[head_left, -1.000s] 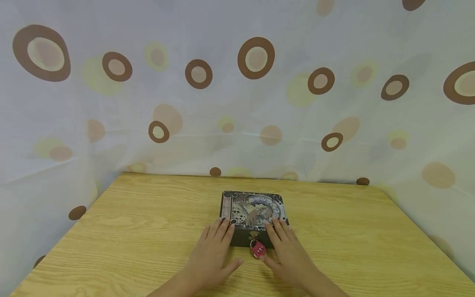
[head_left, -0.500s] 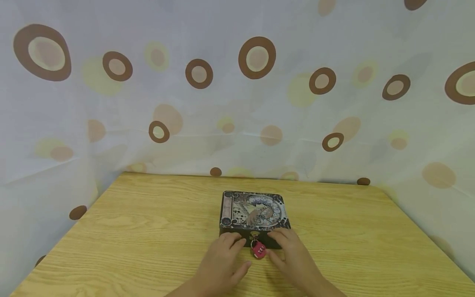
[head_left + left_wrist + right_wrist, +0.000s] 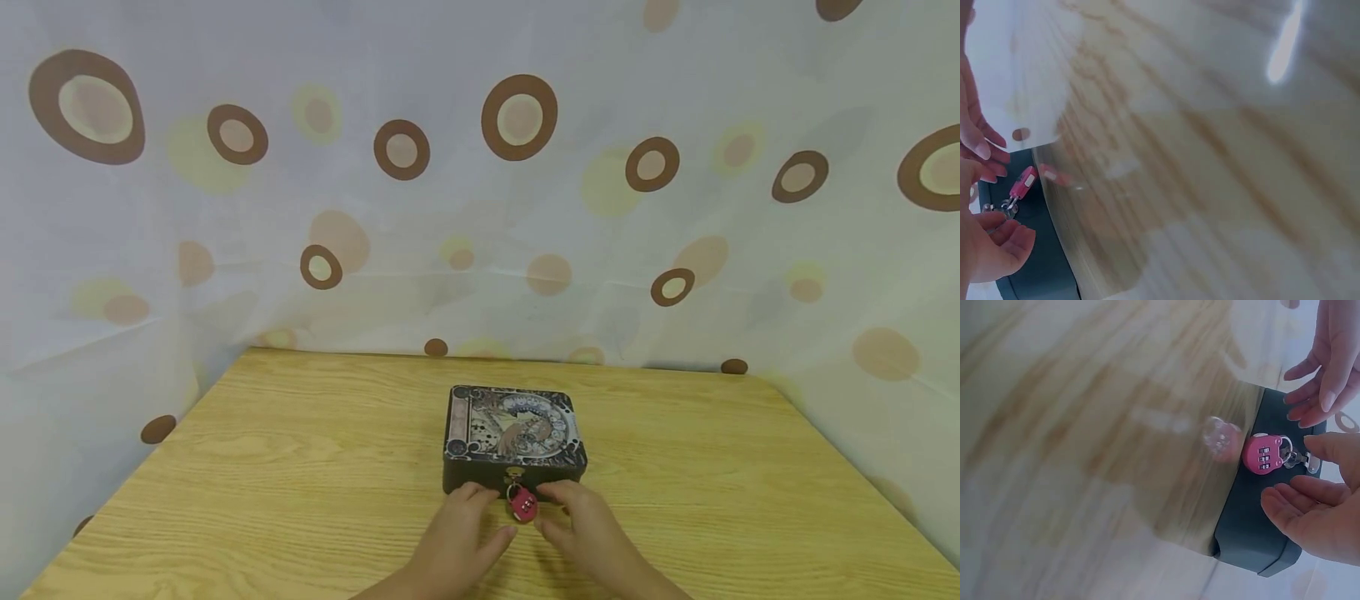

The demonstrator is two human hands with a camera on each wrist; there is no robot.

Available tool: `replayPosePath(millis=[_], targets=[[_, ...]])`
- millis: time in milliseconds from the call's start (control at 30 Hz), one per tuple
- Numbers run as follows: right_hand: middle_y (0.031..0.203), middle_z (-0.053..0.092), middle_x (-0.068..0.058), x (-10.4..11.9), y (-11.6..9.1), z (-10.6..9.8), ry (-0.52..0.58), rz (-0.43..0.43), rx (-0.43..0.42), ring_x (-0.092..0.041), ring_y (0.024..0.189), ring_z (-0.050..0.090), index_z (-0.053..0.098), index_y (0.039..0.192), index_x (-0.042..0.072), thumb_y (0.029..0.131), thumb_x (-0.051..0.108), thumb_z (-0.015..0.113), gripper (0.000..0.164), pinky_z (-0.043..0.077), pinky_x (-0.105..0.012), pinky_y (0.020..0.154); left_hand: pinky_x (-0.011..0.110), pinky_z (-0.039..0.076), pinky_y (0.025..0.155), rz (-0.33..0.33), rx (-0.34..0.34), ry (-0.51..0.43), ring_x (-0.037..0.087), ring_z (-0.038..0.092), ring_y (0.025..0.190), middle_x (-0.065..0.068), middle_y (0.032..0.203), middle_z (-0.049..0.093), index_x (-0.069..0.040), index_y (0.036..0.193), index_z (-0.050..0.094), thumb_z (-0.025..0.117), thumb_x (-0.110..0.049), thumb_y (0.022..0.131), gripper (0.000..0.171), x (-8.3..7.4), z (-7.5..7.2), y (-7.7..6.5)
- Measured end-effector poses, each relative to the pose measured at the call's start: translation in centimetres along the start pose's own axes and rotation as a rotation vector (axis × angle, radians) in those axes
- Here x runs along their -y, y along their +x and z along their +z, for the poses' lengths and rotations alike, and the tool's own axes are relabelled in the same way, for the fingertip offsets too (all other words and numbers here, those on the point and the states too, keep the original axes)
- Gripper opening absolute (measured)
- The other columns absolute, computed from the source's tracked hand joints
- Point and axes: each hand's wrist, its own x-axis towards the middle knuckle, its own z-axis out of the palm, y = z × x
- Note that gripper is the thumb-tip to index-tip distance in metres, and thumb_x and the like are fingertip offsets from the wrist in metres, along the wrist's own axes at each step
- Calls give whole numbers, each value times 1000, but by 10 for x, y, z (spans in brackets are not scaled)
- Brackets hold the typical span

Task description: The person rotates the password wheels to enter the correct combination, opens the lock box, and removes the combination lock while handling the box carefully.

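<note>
Backdrop: pale patterned cloth [image 3: 465, 200], behind and along both sides of the table [image 3: 315, 467]. Wood-grain top.

Decorated box [image 3: 517, 425] sits near mid-table, lid down, clasp side facing the person. Long axis looks left-right, but the lid is foreshortened and may be close to square; can't confirm. Handling guess: rigid, moderate weight, smooth walls, so slightly slippery. Best hold is both side walls at once, not the clasp.

Hands: both released, nothing gripped. Left hand [image 3: 457, 537] on the left, right hand [image 3: 588, 529] on the right, fingers loosely curved in front of the box's front wall. Can't tell if any fingertip touches it.

Pink combination padlock [image 3: 1259, 454] hangs mid-front, between the hands. Long axis runs shackle-to-body: shackle end up at the clasp, body down and leaning to the person's right, dial face outward. Should be light, hard, free to swing, not fragile; pinch the body by its side edges, keep off the dials.

Metal clasp [image 3: 514, 472] at front centre. Shackle [image 3: 1290, 445] loops onto the clasp hardware; latched or not, can't tell. Number dials [image 3: 1264, 459]: three, digits unreadable.
</note>
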Motion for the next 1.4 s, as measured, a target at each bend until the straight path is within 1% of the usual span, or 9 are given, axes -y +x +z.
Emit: replayPosePath(millis=[133, 233, 300, 400, 533, 667, 833, 1100, 1400], targets=[[103, 64, -20, -4, 3, 3, 43, 24, 16, -31, 90, 61, 62, 104, -9, 77, 6, 70, 32, 54, -37, 71, 37, 51, 81, -99, 22, -129, 27, 60, 93, 14, 100, 62, 8, 106, 62, 67, -25, 83, 41, 1, 6, 4], [103, 64, -22, -6, 4, 6, 74, 48, 16, -32, 90, 62, 62, 104, -10, 78, 8, 69, 32, 54, -37, 72, 33, 51, 75, -132, -9, -190, 26, 59, 87, 14, 94, 62, 9, 101, 63, 68, -23, 82, 37, 2, 12, 7], [102, 64, -24, -7, 4, 7, 109, 55, 17, -34, 89, 63, 62, 103, -12, 79, 7, 69, 32, 55, -36, 72, 28, 48, 68, -142, -39, -227, 20, 56, 79, 11, 87, 62, 9, 97, 65, 69, -20, 81, 33, 2, 16, 10], [100, 63, -27, -9, 6, 9, 174, 49, 29, -34, 88, 65, 60, 103, -15, 80, 5, 67, 31, 55, -33, 70, 22, 42, 58, -180, -61, -331, 10, 49, 66, 6, 75, 60, 8, 91, 66, 69, -12, 78, 25, 0, 22, 14], [99, 64, -27, -11, 8, 10, 223, 58, 47, -34, 87, 65, 58, 104, -17, 81, 2, 66, 31, 56, -31, 69, 17, 42, 53, -251, -60, -449, 3, 48, 63, 7, 73, 62, 9, 89, 66, 67, -5, 76, 19, -1, 27, 19], [99, 65, -24, -12, 8, 10, 218, 88, 49, -32, 87, 65, 59, 104, -15, 80, 1, 66, 30, 55, -31, 69, 18, 47, 56, -254, -93, -458, 7, 56, 65, 12, 75, 66, 9, 86, 66, 65, 0, 74, 15, -1, 31, 22], [97, 66, -21, -14, 8, 12, 222, 105, 40, -29, 87, 64, 60, 103, -13, 78, -1, 65, 27, 54, -30, 71, 17, 47, 55, -241, -146, -453, 6, 55, 61, 12, 68, 64, 10, 79, 66, 63, 5, 71, 10, 0, 35, 24], [93, 67, -19, -15, 8, 14, 268, 134, 40, -25, 84, 64, 61, 102, -14, 78, -2, 63, 27, 52, -21, 67, 16, 45, 52, -278, -177, -430, 5, 53, 59, 11, 65, 63, 10, 76, 65, 64, 7, 70, 7, 0, 35, 27], [94, 66, -19, -12, 10, 13, 306, 171, 101, -23, 84, 62, 61, 102, -14, 80, -1, 61, 25, 51, -22, 65, 15, 43, 50, -339, -193, -469, 4, 51, 58, 10, 64, 64, 9, 76, 66, 63, 9, 71, 5, 2, 36, 28]])
